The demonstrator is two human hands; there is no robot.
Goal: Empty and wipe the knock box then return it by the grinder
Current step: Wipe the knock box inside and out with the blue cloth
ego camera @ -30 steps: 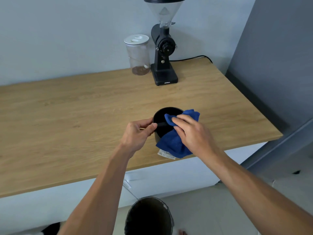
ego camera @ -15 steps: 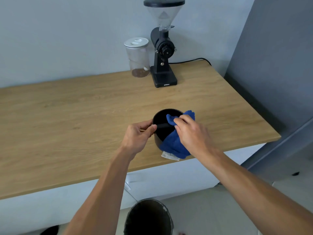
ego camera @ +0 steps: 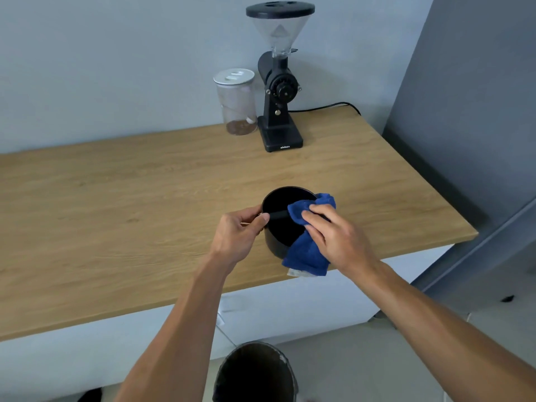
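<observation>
The black round knock box (ego camera: 280,232) stands on the wooden counter (ego camera: 116,198) near its front edge. My left hand (ego camera: 239,235) grips its left rim, thumb at the end of the crossbar. My right hand (ego camera: 336,237) presses a blue cloth (ego camera: 306,256) over the right rim and onto the bar; the cloth hangs down the box's outer side. The black grinder (ego camera: 278,91) with its clear hopper stands at the back of the counter, well apart from the box.
A clear lidded jar (ego camera: 236,103) with some grounds sits just left of the grinder. A power cable (ego camera: 327,107) runs behind the grinder. A dark bin (ego camera: 255,372) stands on the floor below the counter edge. A grey wall panel (ego camera: 464,111) borders the right.
My right hand has slid the cloth slightly along the rim and bar. The view has tilted up a little, so the whole grinder now shows. The left hand keeps its hold.
</observation>
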